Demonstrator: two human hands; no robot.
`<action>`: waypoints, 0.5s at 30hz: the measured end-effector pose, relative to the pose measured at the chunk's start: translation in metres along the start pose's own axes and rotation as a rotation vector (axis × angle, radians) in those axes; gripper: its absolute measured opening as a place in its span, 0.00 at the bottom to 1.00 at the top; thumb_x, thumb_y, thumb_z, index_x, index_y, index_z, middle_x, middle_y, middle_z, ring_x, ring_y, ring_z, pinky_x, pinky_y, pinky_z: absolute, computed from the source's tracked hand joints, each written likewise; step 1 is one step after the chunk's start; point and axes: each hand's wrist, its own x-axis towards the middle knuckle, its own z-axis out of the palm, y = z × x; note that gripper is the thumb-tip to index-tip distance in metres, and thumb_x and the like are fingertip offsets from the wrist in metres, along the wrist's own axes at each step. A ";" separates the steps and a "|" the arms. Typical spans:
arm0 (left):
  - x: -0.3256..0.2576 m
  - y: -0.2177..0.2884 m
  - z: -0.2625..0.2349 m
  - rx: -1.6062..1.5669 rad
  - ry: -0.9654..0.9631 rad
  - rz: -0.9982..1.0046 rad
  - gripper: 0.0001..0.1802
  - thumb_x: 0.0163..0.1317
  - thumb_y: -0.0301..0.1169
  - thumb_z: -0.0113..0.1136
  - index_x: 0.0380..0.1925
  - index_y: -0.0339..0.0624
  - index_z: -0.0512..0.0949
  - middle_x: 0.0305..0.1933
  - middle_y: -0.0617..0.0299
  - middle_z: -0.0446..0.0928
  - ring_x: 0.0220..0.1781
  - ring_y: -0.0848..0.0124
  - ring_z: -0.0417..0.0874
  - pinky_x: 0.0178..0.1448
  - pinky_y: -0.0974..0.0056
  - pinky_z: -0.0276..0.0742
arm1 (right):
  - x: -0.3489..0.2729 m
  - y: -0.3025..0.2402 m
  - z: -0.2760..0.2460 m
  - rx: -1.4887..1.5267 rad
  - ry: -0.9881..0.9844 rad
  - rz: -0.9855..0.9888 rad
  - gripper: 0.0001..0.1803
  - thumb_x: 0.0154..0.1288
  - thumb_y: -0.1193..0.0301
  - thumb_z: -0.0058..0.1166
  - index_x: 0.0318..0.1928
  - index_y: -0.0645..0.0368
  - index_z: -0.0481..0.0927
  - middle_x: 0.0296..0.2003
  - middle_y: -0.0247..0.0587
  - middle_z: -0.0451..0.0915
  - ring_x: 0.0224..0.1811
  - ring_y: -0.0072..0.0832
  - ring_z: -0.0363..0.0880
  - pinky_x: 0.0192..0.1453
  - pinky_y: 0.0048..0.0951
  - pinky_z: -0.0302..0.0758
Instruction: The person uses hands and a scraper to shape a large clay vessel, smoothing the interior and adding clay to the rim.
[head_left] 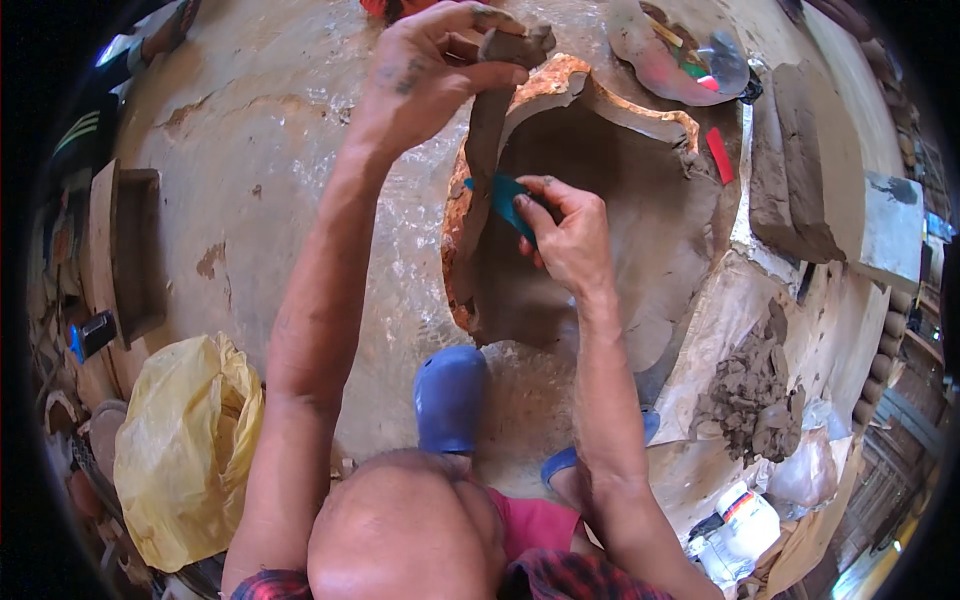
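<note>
My left hand (420, 75), raised at the top centre, pinches the upper end of a grey-brown clay strip (487, 125) between thumb and fingers. The strip hangs down along the left wall of a curved, open-fronted form (457, 235) with a rough orange-brown edge. My right hand (568, 228) is closed on a flat teal scraper (508, 205). That scraper's blade is against or just beside the strip's lower part, on the inner side of the wall; exact contact I cannot tell. Smooth brown clay (590, 180) covers the ground inside the form.
A round dish (655, 75) with small tools lies beyond the form, a red strip (719, 156) beside it. Thick clay slabs (790, 170) and a clay heap (750, 395) are at right. A yellow plastic bag (180, 450) and wooden box (105, 250) stand left; a blue clog (450, 400) is near.
</note>
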 end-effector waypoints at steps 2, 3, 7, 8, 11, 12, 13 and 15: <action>-0.007 -0.007 -0.010 -0.059 0.055 0.003 0.24 0.59 0.15 0.76 0.55 0.42 0.82 0.50 0.54 0.90 0.49 0.69 0.92 0.52 0.62 0.90 | -0.013 0.003 0.000 -0.038 -0.112 0.061 0.11 0.73 0.74 0.62 0.51 0.64 0.90 0.26 0.38 0.87 0.21 0.20 0.84 0.26 0.26 0.76; -0.008 -0.003 -0.009 -0.110 0.069 -0.021 0.23 0.59 0.14 0.76 0.54 0.41 0.83 0.49 0.54 0.90 0.48 0.70 0.92 0.52 0.63 0.90 | -0.021 0.004 -0.004 -0.048 -0.112 0.047 0.10 0.72 0.74 0.63 0.49 0.64 0.90 0.25 0.40 0.87 0.21 0.22 0.84 0.27 0.26 0.77; -0.019 0.014 -0.009 -0.238 0.133 -0.084 0.23 0.60 0.13 0.75 0.54 0.41 0.83 0.48 0.55 0.90 0.47 0.70 0.92 0.50 0.64 0.91 | -0.047 0.009 -0.016 -0.153 -0.262 0.003 0.10 0.69 0.76 0.62 0.48 0.65 0.89 0.26 0.46 0.87 0.21 0.25 0.85 0.27 0.29 0.77; -0.023 0.019 -0.011 -0.283 0.167 -0.087 0.23 0.60 0.13 0.74 0.54 0.42 0.83 0.48 0.55 0.90 0.47 0.70 0.92 0.50 0.65 0.91 | -0.054 0.011 -0.020 -0.155 -0.262 0.004 0.10 0.69 0.76 0.62 0.48 0.65 0.89 0.26 0.46 0.87 0.21 0.25 0.85 0.27 0.29 0.77; -0.033 0.031 -0.014 -0.310 0.181 -0.107 0.25 0.58 0.11 0.75 0.55 0.40 0.84 0.49 0.55 0.90 0.48 0.70 0.91 0.52 0.64 0.91 | -0.079 0.015 -0.036 -0.137 -0.351 0.046 0.09 0.70 0.80 0.62 0.48 0.68 0.89 0.25 0.37 0.84 0.21 0.19 0.81 0.25 0.26 0.76; -0.038 0.034 -0.015 -0.302 0.196 -0.094 0.25 0.58 0.10 0.74 0.55 0.39 0.85 0.49 0.55 0.90 0.48 0.70 0.91 0.53 0.63 0.91 | -0.087 0.015 -0.042 -0.134 -0.348 0.047 0.09 0.70 0.80 0.62 0.48 0.68 0.89 0.25 0.37 0.84 0.21 0.19 0.81 0.25 0.26 0.76; -0.042 0.038 -0.016 -0.302 0.191 -0.095 0.25 0.58 0.10 0.74 0.55 0.39 0.85 0.49 0.55 0.90 0.48 0.70 0.91 0.53 0.63 0.91 | -0.094 0.014 -0.049 -0.148 -0.381 0.091 0.09 0.70 0.79 0.61 0.47 0.67 0.89 0.25 0.41 0.85 0.21 0.22 0.82 0.25 0.28 0.77; -0.050 0.044 -0.016 -0.269 0.214 -0.091 0.25 0.57 0.10 0.74 0.55 0.38 0.85 0.50 0.55 0.90 0.49 0.70 0.91 0.54 0.63 0.92 | -0.106 0.011 -0.062 -0.230 -0.460 0.158 0.10 0.68 0.77 0.61 0.47 0.65 0.89 0.27 0.49 0.86 0.22 0.31 0.86 0.30 0.35 0.80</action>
